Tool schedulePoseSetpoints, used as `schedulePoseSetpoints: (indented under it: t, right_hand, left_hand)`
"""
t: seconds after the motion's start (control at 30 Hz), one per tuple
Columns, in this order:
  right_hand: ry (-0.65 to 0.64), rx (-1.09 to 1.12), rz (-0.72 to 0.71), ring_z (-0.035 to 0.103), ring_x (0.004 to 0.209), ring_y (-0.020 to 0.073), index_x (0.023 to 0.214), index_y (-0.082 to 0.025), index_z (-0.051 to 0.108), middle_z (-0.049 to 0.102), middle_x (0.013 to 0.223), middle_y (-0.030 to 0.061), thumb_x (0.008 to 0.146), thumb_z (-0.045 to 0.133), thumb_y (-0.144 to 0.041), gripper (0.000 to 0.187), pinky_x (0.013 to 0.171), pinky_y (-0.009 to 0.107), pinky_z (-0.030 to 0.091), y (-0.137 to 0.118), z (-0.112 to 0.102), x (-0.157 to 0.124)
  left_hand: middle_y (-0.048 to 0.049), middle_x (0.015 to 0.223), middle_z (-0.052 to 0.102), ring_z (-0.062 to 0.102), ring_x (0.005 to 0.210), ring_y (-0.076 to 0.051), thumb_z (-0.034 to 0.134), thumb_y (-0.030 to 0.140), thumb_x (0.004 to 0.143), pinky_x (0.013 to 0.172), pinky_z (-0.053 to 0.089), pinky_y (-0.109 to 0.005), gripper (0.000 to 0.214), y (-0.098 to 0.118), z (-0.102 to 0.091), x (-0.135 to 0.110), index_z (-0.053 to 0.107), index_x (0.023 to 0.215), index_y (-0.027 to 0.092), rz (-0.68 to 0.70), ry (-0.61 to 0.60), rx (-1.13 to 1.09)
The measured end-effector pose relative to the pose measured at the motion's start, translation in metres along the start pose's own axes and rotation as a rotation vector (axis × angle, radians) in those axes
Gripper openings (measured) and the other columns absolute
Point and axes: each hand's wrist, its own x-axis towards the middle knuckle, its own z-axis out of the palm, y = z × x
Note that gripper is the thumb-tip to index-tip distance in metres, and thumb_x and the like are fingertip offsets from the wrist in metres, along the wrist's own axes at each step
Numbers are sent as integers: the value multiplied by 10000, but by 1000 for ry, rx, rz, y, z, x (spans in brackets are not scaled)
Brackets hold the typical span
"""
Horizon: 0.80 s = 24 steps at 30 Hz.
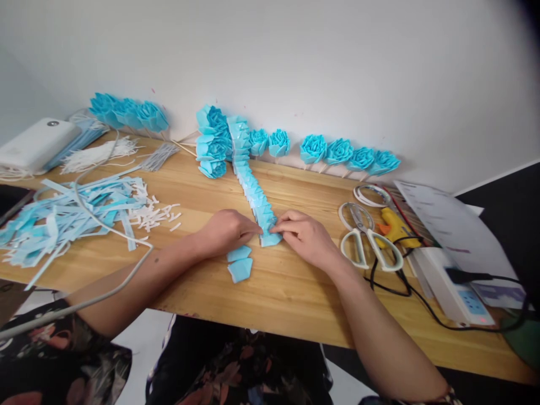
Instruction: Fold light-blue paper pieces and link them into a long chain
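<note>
A long row of folded light-blue ribbon petals (pixel 250 180) runs from the back wall toward me across the wooden table (pixel 295 281). My left hand (pixel 228 229) and my right hand (pixel 304 233) meet at its near end, both pinching the nearest folded petal (pixel 270 236). Two loose folded petals (pixel 239 263) lie just in front of my left hand.
Blue ribbon roses on sticks (pixel 350 153) line the wall, with more at the back left (pixel 129 112). A heap of blue ribbon strips and white scraps (pixel 71 214) lies left. Scissors (pixel 366 235), a yellow glue gun (pixel 394 225), a power strip (pixel 453 287), cables and papers (pixel 451 225) sit right.
</note>
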Motion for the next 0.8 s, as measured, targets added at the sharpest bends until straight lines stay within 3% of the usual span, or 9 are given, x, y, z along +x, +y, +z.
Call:
schedulePoseSetpoints:
  t: [0.13,0.3,0.37,0.47,0.57,0.67,0.8]
  right_hand:
    - [46,85,18,611,860,155,916,-247,739,658,940,17,785,451,-25,387,758,290,460,2,-9,0]
    - [-98,-76,38,628,869,163,921,-273,740,684,991,-2,790,471,-34,383,734,291,448,-2,-9,-1]
    - [-86,-121,36,631,862,166,928,-271,735,687,996,1,796,470,-33,380,722,290,447,-6,-12,-2]
    - [-4,-127,6,625,886,172,977,-258,717,679,1009,19,822,466,-48,362,729,287,452,-20,-21,-4]
    - [-50,-118,-77,618,935,172,1017,-266,691,670,1049,14,858,478,-91,318,763,288,454,-42,-24,-8]
    - [-139,-160,-168,608,932,177,990,-251,686,670,1012,24,880,512,-149,230,749,291,452,-58,-12,-12]
    - [-141,-276,-256,581,889,184,962,-227,672,661,939,51,911,501,-182,184,719,299,433,-61,12,-13]
  left_hand:
    - [-36,893,743,662,769,-155,461,150,873,663,420,-233,283,0,-1,-1,723,955,220,17,6,4]
    - [-37,923,748,672,769,-161,472,173,881,658,426,-236,277,-2,-1,-2,726,983,220,27,8,14]
    - [-42,932,748,674,777,-160,473,179,884,662,428,-236,274,-3,0,-2,728,978,218,37,18,8]
    - [-40,939,745,671,781,-157,473,185,884,659,422,-232,273,-4,1,-2,725,979,226,44,33,0]
    - [-31,869,741,650,725,-137,465,166,876,628,400,-216,270,-3,-1,-2,728,915,213,47,27,0]
    - [-12,762,719,609,642,-105,473,125,845,587,369,-194,261,-2,-5,-1,725,826,194,42,-3,-23]
    - [-10,833,727,622,694,-103,466,139,858,607,392,-173,274,-3,-8,-2,725,925,197,13,13,-190]
